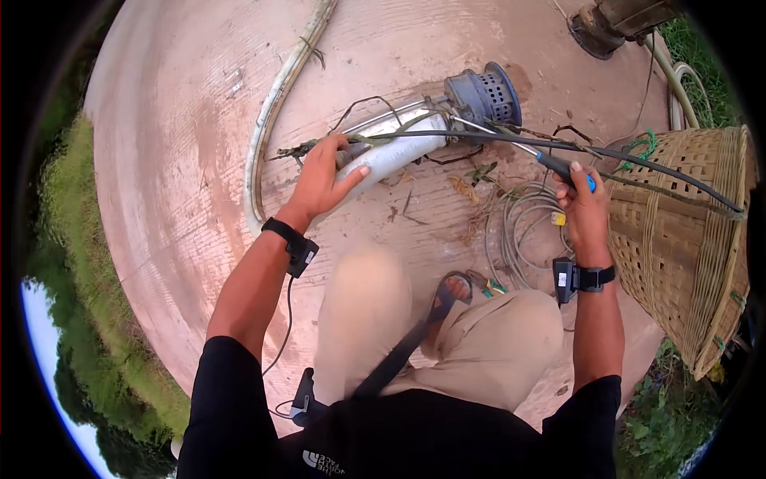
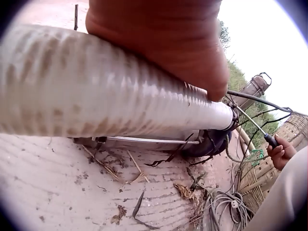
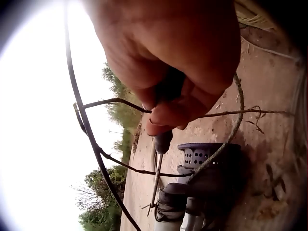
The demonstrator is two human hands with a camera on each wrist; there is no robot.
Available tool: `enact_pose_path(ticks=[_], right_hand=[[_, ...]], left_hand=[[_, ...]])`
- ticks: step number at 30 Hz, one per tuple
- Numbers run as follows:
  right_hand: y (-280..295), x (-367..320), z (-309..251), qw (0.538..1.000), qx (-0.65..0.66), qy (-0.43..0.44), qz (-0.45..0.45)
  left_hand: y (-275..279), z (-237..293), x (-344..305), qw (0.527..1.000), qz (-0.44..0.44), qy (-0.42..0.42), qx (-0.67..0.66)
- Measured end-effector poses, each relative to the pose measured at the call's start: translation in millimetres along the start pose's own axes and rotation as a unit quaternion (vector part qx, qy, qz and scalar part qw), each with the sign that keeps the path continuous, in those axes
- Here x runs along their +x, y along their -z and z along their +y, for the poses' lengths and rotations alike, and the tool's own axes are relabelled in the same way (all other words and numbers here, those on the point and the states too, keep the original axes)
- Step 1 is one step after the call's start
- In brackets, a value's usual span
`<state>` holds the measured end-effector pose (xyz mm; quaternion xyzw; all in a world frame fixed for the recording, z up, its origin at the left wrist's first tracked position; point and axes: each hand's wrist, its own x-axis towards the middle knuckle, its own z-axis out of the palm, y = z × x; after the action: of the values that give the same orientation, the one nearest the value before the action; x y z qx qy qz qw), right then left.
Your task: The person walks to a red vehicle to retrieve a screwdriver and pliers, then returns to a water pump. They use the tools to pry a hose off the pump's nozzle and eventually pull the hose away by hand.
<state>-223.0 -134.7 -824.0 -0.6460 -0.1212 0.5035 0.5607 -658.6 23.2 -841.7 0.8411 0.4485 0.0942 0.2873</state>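
A white ribbed hose (image 1: pixel 391 156) (image 2: pixel 120 91) runs to a dark pump with a perforated end (image 1: pixel 488 96) (image 3: pixel 197 155). My left hand (image 1: pixel 325 177) (image 2: pixel 163 43) grips the hose from above, thumb on its near side; its other fingers are partly hidden. My right hand (image 1: pixel 585 209) (image 3: pixel 168 57) holds a screwdriver by its black and blue handle (image 1: pixel 558 165) (image 3: pixel 163 141). The metal shaft (image 1: pixel 499 136) (image 3: pixel 157 180) points at wire wound round the hose's end beside the pump; exact contact is unclear. A black cable (image 1: pixel 646 161) passes over the hose.
A woven basket (image 1: pixel 678 231) stands at the right, with coiled grey cable (image 1: pixel 519 231) near it. Another long hose (image 1: pixel 275 108) curves across the concrete (image 1: pixel 175 144) at the left. A rusty metal piece (image 1: pixel 594 32) lies at the upper right. Twigs and dry leaves lie around the pump.
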Motion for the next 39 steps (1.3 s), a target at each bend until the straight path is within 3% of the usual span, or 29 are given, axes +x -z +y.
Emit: enact_pose_path(ticks=[4,6,8,9,10,12,15,18,20,22,23,24,26,27,32,39], right_hand=[[-3.8,-7.2,-0.4,0.999,0.017,0.034,-0.014],[-4.8,-1.9,-10.3,1.0,0.005,0.009,-0.019],[-2.5,-0.5,-21.1,1.0,-0.013,-0.008,-0.004],[2.8,3.7,-24.3,0.999,-0.021,-0.019,-0.018],[7.1,10.9,-27.9,0.999,-0.031,-0.029,-0.029],[12.8,26.5,-32.9,0.998,-0.052,-0.017,-0.025],[10.7,49.0,-34.5,0.997,-0.074,-0.026,-0.019],[3.7,45.7,-37.3,0.994,-0.098,-0.055,-0.005],[-1.4,31.3,-35.3,0.997,-0.073,-0.028,0.019],[1.8,29.6,-32.4,0.997,-0.072,-0.01,-0.013],[0.2,33.7,-33.9,0.997,-0.075,-0.026,-0.011],[-1.6,39.1,-34.3,0.996,-0.076,-0.039,-0.01],[-5.5,61.0,-27.4,0.998,-0.056,-0.037,0.012],[-10.4,71.4,-28.1,0.998,-0.057,-0.012,0.031],[-32.6,110.0,-33.2,0.993,-0.078,0.054,0.065],[-63.2,139.5,-56.5,0.982,-0.169,0.082,-0.019]], left_hand=[[23.9,22.7,16.9,0.992,-0.047,0.112,-0.045],[40.5,17.7,28.7,0.993,-0.067,0.096,-0.022],[61.6,22.7,28.7,0.981,-0.146,0.128,-0.025],[64.7,26.5,27.4,0.988,-0.12,0.071,-0.068],[63.1,30.3,27.7,0.988,-0.12,0.066,-0.074],[54.8,39.8,29.5,0.985,-0.156,-0.069,-0.037],[47.1,42.3,46.3,0.966,-0.226,-0.02,-0.126],[47.4,42.3,56.7,0.959,-0.235,0.027,-0.158],[39.6,39.3,59.4,0.958,-0.205,0.072,-0.186],[22.3,33.7,63.6,0.97,-0.081,-0.002,-0.229],[16.5,30.4,63.6,0.984,-0.102,-0.034,-0.139],[14.1,24.6,66.7,0.985,-0.099,-0.039,-0.138],[8.3,16.7,66.3,0.963,-0.223,0.004,-0.149],[11.1,20.2,65.3,0.959,-0.243,0.013,-0.147],[2.1,19.3,59.9,0.957,-0.244,-0.014,-0.158],[-16.6,20.1,52.9,0.945,-0.28,-0.047,-0.161]])
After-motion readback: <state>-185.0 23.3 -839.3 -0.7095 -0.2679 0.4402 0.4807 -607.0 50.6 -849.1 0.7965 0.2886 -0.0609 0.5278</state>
